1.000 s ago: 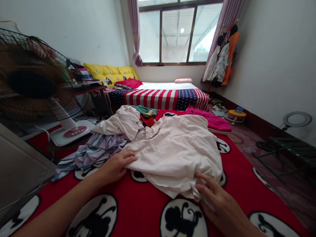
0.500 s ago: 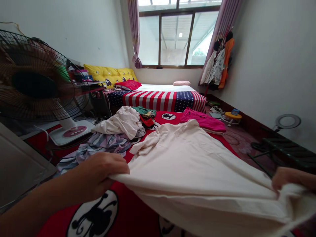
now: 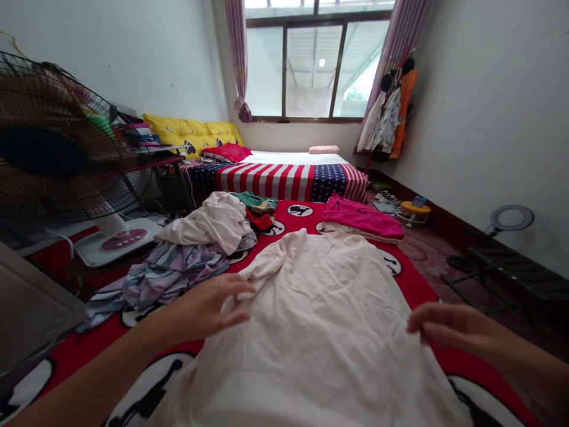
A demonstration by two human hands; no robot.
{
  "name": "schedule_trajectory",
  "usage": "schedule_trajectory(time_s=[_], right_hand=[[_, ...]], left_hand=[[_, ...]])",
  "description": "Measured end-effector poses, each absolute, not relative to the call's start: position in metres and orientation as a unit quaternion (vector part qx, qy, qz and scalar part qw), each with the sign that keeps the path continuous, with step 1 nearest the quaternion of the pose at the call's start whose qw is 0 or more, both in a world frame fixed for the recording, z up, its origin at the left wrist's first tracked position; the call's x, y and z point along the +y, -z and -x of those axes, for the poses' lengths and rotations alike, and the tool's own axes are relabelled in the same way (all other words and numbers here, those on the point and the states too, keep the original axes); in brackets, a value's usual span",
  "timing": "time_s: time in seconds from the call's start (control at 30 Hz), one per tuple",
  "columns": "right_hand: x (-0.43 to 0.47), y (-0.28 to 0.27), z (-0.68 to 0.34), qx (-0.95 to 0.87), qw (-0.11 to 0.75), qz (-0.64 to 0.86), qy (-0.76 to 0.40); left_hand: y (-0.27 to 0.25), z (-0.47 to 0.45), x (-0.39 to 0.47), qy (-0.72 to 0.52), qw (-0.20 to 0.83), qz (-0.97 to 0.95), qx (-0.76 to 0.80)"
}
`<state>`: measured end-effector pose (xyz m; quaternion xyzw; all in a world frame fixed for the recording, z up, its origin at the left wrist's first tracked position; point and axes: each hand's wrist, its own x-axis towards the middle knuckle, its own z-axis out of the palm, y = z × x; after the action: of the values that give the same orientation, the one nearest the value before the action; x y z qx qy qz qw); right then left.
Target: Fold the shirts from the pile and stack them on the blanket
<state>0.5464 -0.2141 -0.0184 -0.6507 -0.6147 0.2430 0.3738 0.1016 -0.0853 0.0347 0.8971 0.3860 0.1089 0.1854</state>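
A cream shirt (image 3: 320, 308), somewhat wrinkled, lies spread over a red cloth with black-and-white round prints (image 3: 302, 210). One sleeve is folded in along its upper left side. My left hand (image 3: 220, 303) is beside the shirt's left edge, thumb and fingers apart, holding nothing. By the opposite edge, my right hand (image 3: 453, 325) has loosely bent fingers with no cloth gripped in them. Whether its fingertips touch the shirt I cannot tell. The lower end of the shirt runs out of view at the bottom.
Rumpled clothes (image 3: 208, 225) are heaped at the left, near a standing fan (image 3: 57, 148). A folded magenta garment (image 3: 362, 218) rests beyond the shirt. Behind is a bed with a striped, starred cover (image 3: 275, 181). A dark green folding frame (image 3: 502, 267) stands at the right.
Both hands have let go of the shirt's near edge, which was stretched up between them. The shirt now lies flatter, and my right hand has moved inward to the left.
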Motion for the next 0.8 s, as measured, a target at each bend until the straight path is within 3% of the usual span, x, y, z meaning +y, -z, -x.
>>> schedule_trajectory(time_s=[0.07, 0.17, 0.33, 0.47, 0.5, 0.57, 0.63, 0.7, 0.8], right_hand=[[-0.166, 0.014, -0.574, -0.556, 0.411, 0.675, -0.258], [-0.11, 0.023, -0.598, -0.453, 0.464, 0.731, -0.212], [-0.073, 0.027, -0.569, -0.547, 0.349, 0.739, -0.179], [-0.091, 0.008, -0.488, -0.652, 0.351, 0.672, 0.001], [-0.101, 0.005, -0.464, -0.712, 0.326, 0.622, 0.003], [-0.124, 0.003, -0.425, -0.856, 0.19, 0.474, -0.081], [-0.142, 0.004, -0.403, -0.889, 0.121, 0.423, -0.125], [-0.148, 0.005, -0.398, -0.874, 0.132, 0.445, -0.142], [-0.138, 0.008, -0.407, -0.816, 0.217, 0.521, -0.121]], left_hand=[[-0.016, -0.116, -0.055, -0.19, 0.108, -0.877, 0.427], [0.018, -0.133, -0.024, -0.228, 0.1, -0.851, 0.462], [0.051, -0.147, -0.012, -0.246, 0.085, -0.809, 0.527], [0.061, -0.145, -0.014, -0.286, 0.086, -0.801, 0.519], [0.062, -0.144, -0.014, -0.294, 0.088, -0.801, 0.514], [0.064, -0.142, -0.014, -0.306, 0.09, -0.801, 0.506], [0.065, -0.141, -0.014, -0.311, 0.089, -0.804, 0.499], [0.066, -0.14, -0.014, -0.312, 0.089, -0.806, 0.495], [0.065, -0.14, -0.014, -0.312, 0.093, -0.802, 0.5]])
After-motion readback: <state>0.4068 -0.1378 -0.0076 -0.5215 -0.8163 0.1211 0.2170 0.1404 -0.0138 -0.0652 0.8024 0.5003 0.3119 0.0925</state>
